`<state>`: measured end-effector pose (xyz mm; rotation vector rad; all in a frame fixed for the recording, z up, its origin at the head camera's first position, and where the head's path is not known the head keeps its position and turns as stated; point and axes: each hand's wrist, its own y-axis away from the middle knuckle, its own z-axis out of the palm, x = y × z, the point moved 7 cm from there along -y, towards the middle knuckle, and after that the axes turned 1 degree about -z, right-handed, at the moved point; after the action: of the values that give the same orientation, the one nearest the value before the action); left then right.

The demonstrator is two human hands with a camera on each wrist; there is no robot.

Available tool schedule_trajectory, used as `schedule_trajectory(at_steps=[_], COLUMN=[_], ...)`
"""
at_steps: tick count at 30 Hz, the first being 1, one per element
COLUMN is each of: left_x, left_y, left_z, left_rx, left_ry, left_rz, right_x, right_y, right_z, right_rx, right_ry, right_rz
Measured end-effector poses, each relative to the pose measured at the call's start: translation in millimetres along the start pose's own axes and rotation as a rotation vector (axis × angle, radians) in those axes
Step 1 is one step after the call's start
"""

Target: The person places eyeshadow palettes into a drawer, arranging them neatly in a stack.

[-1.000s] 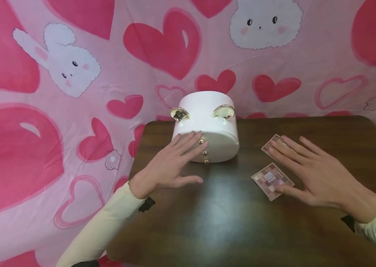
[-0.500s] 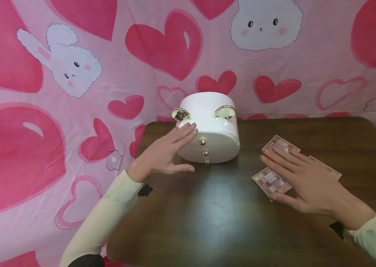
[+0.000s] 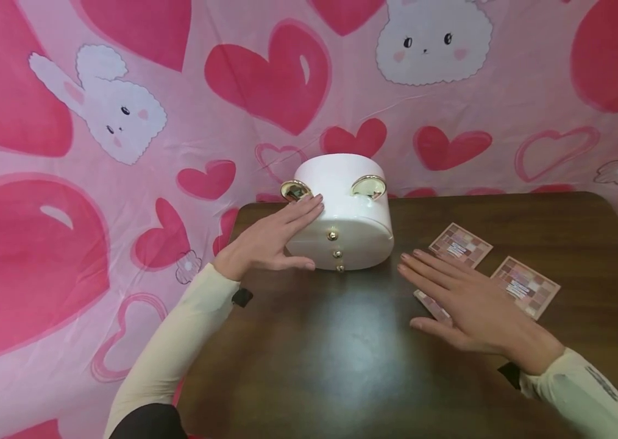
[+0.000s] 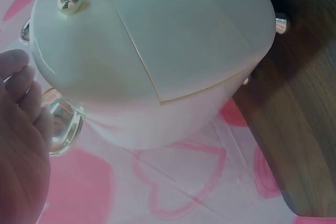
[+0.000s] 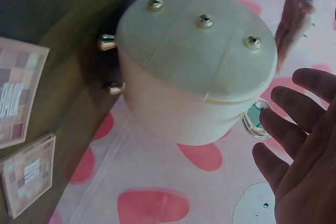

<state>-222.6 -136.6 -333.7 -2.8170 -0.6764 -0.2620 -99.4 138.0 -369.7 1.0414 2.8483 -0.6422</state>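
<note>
White box faces camera, long axis unclear; left hand, right hand straight-fingered.

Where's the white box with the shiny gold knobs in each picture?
Head: the white box is near the middle, at the back of the table.
Left wrist: the white box fills the upper middle, cut off by the top edge.
Right wrist: the white box is upper middle, left of the right hand.
Shared landmark: its round gold knobs.

This looks like a staged indoor corner. Pink heart-and-bunny fabric hangs behind a wood-grain surface.
</note>
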Motion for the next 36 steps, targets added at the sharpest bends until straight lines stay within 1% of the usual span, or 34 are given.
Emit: schedule_trajectory(at_steps=[4,8,12,15,22,29,33,36], left_x=[-3.2,-8.9,-15.3,-18.9,-21.7,-22.4,-23.3,-23.6], left_y=[1.3,3.4,6.8,7.5,7.9,5.6,5.9,6.2], left_z=[1.6,4.0,4.7,5.5,9.5,10.0,10.5,11.4], left_rx=[-0.013,-0.027,-0.027,-0.024,-0.012,0.005,0.013,0.023], left_ry=[0.012,0.029,0.058,0.07,0.095,0.102,0.113,0.124], left_rz=[-0.007,-0.035,-0.062,-0.067,-0.067,-0.056,-0.061,-0.065], right_x=[-1.2,-2.1,-5.0,-7.6,-9.9,-10.3,-12.9,-15.5], right_y=[-6.6,-14.9,-27.0,-37.6,-59.7,-73.0,-84.1,-93.1], right_z=[1.8,2.6,3.6,5.5,17.0,31.7,40.0,43.8], right_rx=[0.01,0.052,0.098,0.11,0.135,0.18,0.181,0.195], right_ry=[-0.025,-0.062,-0.096,-0.114,-0.171,-0.225,-0.236,-0.218], right_rz=[0.009,0.021,0.014,0.007,-0.01,0.011,0.009,0.002])
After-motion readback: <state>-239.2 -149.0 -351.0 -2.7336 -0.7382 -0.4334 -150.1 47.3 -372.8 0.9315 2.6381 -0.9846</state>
